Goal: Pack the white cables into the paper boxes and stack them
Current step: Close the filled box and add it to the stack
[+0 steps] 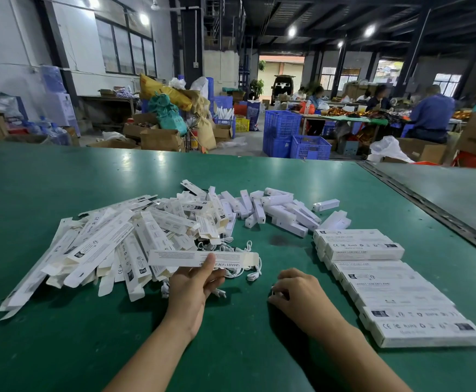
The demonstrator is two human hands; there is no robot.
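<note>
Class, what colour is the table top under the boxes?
Green, seen in the head view.

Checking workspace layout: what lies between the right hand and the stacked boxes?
Only bare green table separates the right hand from the stacked boxes, as the head view shows.

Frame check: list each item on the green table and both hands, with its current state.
Left hand: gripping one flat paper box.
Right hand: curled on the table, something white under the fingers.
Flat box pile: unfolded, jumbled.
White cables: loose, unpacked.
Packed boxes: closed, stacked in overlapping rows.
White lamp units: loose heap.
</note>
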